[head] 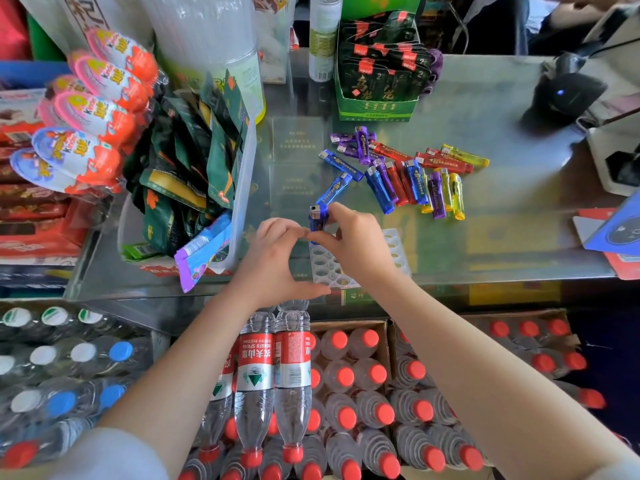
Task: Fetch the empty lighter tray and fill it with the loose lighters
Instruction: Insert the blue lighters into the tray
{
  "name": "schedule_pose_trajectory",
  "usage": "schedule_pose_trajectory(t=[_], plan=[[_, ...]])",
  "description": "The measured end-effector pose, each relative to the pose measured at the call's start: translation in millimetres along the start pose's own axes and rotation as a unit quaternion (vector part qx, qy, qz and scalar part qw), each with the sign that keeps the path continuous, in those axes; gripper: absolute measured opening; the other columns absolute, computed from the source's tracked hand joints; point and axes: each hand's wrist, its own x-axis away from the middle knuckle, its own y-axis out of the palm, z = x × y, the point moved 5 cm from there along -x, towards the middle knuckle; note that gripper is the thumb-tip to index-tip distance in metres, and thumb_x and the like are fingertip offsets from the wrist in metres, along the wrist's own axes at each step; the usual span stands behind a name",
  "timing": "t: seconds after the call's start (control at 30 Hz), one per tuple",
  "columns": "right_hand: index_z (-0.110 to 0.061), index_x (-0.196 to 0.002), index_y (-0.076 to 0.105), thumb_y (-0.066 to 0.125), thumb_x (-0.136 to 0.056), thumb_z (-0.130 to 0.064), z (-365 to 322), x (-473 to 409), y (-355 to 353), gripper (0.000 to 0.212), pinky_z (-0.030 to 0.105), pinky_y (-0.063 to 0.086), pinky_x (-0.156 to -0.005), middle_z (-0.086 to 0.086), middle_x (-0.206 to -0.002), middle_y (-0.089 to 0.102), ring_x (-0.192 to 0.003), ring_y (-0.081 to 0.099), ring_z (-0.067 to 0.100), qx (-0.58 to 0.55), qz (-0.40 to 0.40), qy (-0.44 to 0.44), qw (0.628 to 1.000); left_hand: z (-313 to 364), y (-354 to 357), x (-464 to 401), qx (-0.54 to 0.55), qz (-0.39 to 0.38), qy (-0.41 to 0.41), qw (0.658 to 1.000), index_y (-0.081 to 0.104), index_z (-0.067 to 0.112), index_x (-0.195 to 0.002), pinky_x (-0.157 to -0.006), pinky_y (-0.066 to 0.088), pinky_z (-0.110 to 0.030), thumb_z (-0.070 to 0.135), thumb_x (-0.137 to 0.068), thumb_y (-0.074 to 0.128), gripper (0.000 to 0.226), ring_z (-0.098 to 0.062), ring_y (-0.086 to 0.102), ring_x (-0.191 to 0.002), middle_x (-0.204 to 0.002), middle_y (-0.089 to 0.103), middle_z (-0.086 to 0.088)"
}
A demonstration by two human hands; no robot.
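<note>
Lighter tray (323, 263) lies flat on the glass tabletop (502, 237) near its front edge, its empty slots showing. Over its far-left corner the right hand (356, 245) pinches a blue lighter (317, 220) — upright, metal head up — and the left hand (277, 251) touches its base with curled fingers. Beyond, loose lighters (408, 171) lie scattered, most pointing away.

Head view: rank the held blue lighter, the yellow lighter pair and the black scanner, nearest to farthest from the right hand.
1. Blue lighter, in the right hand.
2. Yellow lighter pair, counter middle, right of the hand.
3. Black scanner, far right corner.
</note>
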Motion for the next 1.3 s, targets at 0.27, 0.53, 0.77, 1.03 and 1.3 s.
schedule_pose_trajectory(t=[0.27, 0.53, 0.77, 1.03, 1.3], plan=[[-0.015, -0.116, 0.057, 0.066, -0.081, -0.026, 17, 1, -20, 0.038, 0.036, 0.052, -0.075, 0.005, -0.117, 0.059, -0.096, 0.059, 0.02, 0.05, -0.034, 0.002, 0.998, 0, -1, -1, 0.011, -0.007, -0.015, 1.0, 0.054, 0.016, -0.115, -0.095, 0.029, -0.028, 0.071, -0.047, 0.06, 0.087, -0.012, 0.032, -0.108, -0.108, 0.049, 0.0], [-0.006, -0.111, 0.056, 0.046, -0.093, -0.014, 65, -17, -56, 0.023, 0.031, 0.045, -0.062, 0.011, -0.12, 0.056, -0.091, 0.059, 0.029, 0.147, 0.064, 0.122, 0.979, 0, 0, -3, 0.005, -0.012, -0.021, 1.0, 0.052, 0.015, -0.119, -0.095, 0.032, -0.031, 0.071, -0.049, 0.06, 0.09, -0.015, 0.04, -0.108, -0.113, 0.049, 0.0], [-0.002, -0.098, 0.054, 0.058, -0.087, -0.026, 51, -35, -44, 0.027, 0.035, 0.039, -0.06, 0.014, -0.106, 0.056, -0.098, 0.052, 0.031, 0.24, 0.002, 0.103, 0.965, -1, 0, -3, 0.013, -0.023, -0.027, 0.999, 0.05, 0.017, -0.122, -0.095, 0.033, -0.032, 0.077, -0.048, 0.057, 0.097, -0.008, 0.037, -0.106, -0.114, 0.047, 0.003], [0.002, -0.097, 0.054, 0.05, -0.084, 0.0, 51, -44, -38, 0.014, 0.033, 0.04, -0.059, 0.015, -0.085, 0.055, -0.076, 0.053, 0.03, 0.178, -0.01, 0.15, 0.973, -4, 1, -4, 0.015, -0.028, -0.024, 0.999, 0.051, 0.02, -0.121, -0.094, 0.034, -0.032, 0.082, -0.05, 0.052, 0.095, -0.008, 0.038, -0.106, -0.114, 0.048, 0.004], [-0.016, -0.097, 0.05, 0.059, -0.084, -0.01, 44, -2, -44, 0.017, 0.032, 0.046, -0.056, 0.005, -0.081, 0.06, -0.056, 0.05, 0.015, -0.243, 0.004, 0.2, 0.949, -6, 2, -5, 0.012, -0.032, -0.024, 0.999, 0.051, 0.017, -0.121, -0.095, 0.034, -0.034, 0.084, -0.05, 0.05, 0.098, -0.015, 0.042, -0.109, -0.116, 0.051, 0.0]])
